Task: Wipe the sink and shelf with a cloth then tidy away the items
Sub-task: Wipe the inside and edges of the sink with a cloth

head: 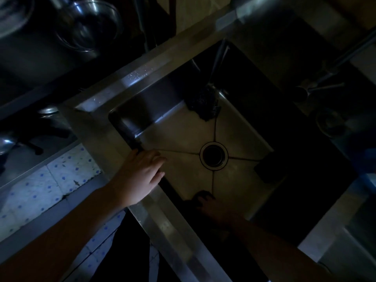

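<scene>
Two hands: left hand fingers spread on sink; right hand unclear.

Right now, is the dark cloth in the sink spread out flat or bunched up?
Bunched up. The dark cloth sits crumpled in a heap at the far corner of the sink floor, away from the drain; neither hand touches it.

Steel sink holds dark cloth; drain.
</scene>
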`<act>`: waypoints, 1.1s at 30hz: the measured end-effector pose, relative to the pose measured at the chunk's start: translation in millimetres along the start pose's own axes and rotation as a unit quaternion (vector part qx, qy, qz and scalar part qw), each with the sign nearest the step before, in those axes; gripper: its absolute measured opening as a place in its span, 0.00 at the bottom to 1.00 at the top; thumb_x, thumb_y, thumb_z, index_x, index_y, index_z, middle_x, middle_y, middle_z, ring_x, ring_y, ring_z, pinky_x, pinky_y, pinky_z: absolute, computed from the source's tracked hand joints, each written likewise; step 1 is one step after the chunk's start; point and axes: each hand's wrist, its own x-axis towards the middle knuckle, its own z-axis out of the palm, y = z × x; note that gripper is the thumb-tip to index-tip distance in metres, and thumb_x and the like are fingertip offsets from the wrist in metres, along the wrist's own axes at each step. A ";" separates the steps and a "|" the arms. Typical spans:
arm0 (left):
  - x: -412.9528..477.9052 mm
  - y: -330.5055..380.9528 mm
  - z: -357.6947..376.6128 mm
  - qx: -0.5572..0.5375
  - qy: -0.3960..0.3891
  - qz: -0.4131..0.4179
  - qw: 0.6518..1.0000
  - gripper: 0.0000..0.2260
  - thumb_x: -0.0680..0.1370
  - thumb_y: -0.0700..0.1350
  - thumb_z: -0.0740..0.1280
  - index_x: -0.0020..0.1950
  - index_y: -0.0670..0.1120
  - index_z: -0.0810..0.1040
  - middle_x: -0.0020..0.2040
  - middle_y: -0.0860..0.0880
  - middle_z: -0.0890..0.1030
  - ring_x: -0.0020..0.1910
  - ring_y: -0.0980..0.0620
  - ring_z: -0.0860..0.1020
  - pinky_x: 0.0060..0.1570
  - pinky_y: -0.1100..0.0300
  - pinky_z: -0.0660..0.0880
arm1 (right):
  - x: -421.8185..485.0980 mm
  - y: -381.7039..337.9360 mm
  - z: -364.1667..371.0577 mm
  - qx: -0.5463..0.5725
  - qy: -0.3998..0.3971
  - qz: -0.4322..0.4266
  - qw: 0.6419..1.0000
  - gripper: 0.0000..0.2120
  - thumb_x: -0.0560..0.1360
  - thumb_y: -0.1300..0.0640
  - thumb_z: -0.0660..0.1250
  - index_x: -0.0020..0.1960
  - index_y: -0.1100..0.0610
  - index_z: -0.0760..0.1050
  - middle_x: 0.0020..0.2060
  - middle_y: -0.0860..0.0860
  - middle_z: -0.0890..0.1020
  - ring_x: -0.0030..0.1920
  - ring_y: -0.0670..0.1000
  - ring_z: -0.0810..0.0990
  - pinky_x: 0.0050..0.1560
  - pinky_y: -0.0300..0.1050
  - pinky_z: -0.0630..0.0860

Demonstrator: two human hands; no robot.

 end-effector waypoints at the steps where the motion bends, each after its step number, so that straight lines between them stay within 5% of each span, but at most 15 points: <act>1: -0.9 -0.2 -0.5 0.003 0.001 0.000 1.000 0.13 0.77 0.47 0.64 0.59 0.44 0.78 0.57 0.44 0.79 0.56 0.42 0.77 0.60 0.46 0.69 | 6.4 -0.8 -4.1 0.000 0.010 0.004 1.000 0.24 0.77 0.58 0.58 0.73 0.57 0.62 0.72 0.60 0.62 0.70 0.64 0.62 0.61 0.59 0.70; 6: -1.8 -1.9 1.7 0.019 0.005 0.003 1.000 0.12 0.74 0.47 0.68 0.56 0.45 0.79 0.55 0.44 0.79 0.54 0.43 0.78 0.57 0.47 0.70 | 41.5 6.2 -38.4 0.074 0.098 0.107 0.987 0.29 0.71 0.53 0.68 0.70 0.51 0.65 0.69 0.58 0.64 0.66 0.63 0.66 0.57 0.55 0.74; 11: -7.7 -9.8 -0.3 0.044 0.019 0.009 0.999 0.15 0.75 0.51 0.61 0.56 0.45 0.78 0.53 0.45 0.79 0.51 0.44 0.79 0.53 0.47 0.73 | 53.4 17.5 -66.2 0.315 0.233 0.297 0.870 0.23 0.73 0.59 0.64 0.68 0.53 0.68 0.63 0.60 0.69 0.59 0.62 0.74 0.58 0.52 0.73; 19: -10.7 -17.4 -9.2 0.045 0.016 0.021 0.999 0.13 0.74 0.47 0.68 0.55 0.44 0.79 0.54 0.44 0.79 0.52 0.43 0.79 0.54 0.46 0.73 | 18.1 -2.2 -21.4 0.075 0.023 0.137 0.988 0.28 0.74 0.57 0.65 0.73 0.53 0.61 0.73 0.59 0.59 0.68 0.63 0.65 0.63 0.55 0.71; 26: -4.1 -31.2 -19.6 0.099 0.010 0.028 0.995 0.19 0.74 0.48 0.55 0.55 0.42 0.80 0.53 0.40 0.80 0.50 0.41 0.80 0.53 0.47 0.74 | 39.3 -25.0 -32.6 0.092 0.073 0.119 0.986 0.25 0.76 0.57 0.61 0.73 0.53 0.63 0.71 0.58 0.61 0.67 0.62 0.65 0.62 0.55 0.70; 33: -2.3 -58.9 -15.0 0.132 -0.034 0.032 0.990 0.24 0.77 0.51 0.43 0.62 0.49 0.73 0.68 0.47 0.69 0.67 0.44 0.67 0.62 0.48 0.60 | 84.1 -15.7 -86.7 0.168 0.156 0.198 0.953 0.24 0.72 0.54 0.66 0.67 0.51 0.67 0.64 0.58 0.67 0.61 0.62 0.70 0.57 0.53 0.73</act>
